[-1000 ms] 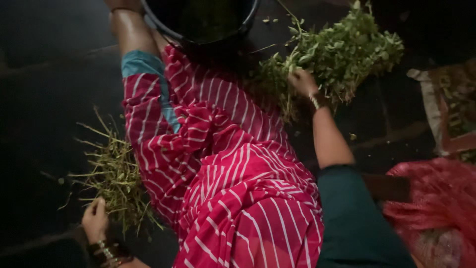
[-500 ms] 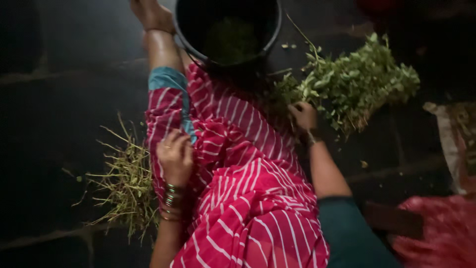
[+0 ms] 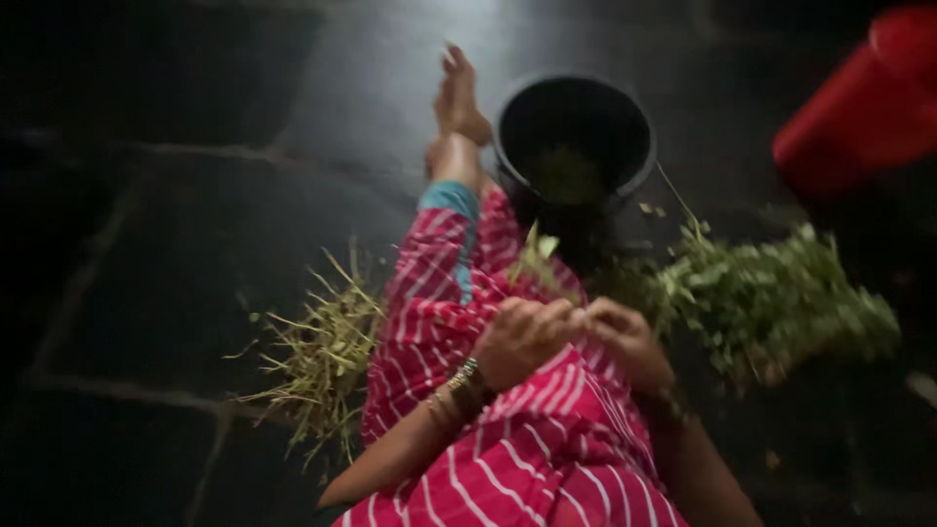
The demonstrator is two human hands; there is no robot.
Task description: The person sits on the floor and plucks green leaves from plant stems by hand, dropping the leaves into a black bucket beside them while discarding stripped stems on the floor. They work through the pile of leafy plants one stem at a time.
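**Both hands working one leafy sprig over the lap**

At the centre of the frame the left hand [image 3: 522, 337] and the right hand [image 3: 625, 337] met, fingertips touching, above a lap covered in red cloth with white stripes [image 3: 547, 459]. Both hands were closed in a pinch on a thin green sprig [image 3: 537, 252], whose leafy tip stood up just above the left knuckles; motion blur hid the exact finger placement. Bangles [image 3: 459, 385] circled the left wrist.

Just right of the hands, at mid-right of the frame, lay a heap of leafy greens [image 3: 781, 303] on the dark stone floor [image 3: 176, 244]. At the lower left, beside the leg, lay a pile of bare stalks [image 3: 322, 356]. Above the hands, at upper centre, stood a black bucket [image 3: 576, 132] with a little green inside, next to the bare foot [image 3: 459, 98]. A red container [image 3: 864, 107] filled the upper right corner.

Judged from this layout, the step would go best with one hand anchoring the stalk near its base while the other slid along it, kept low over the lap so that loose leaves fell within reach of the bucket.
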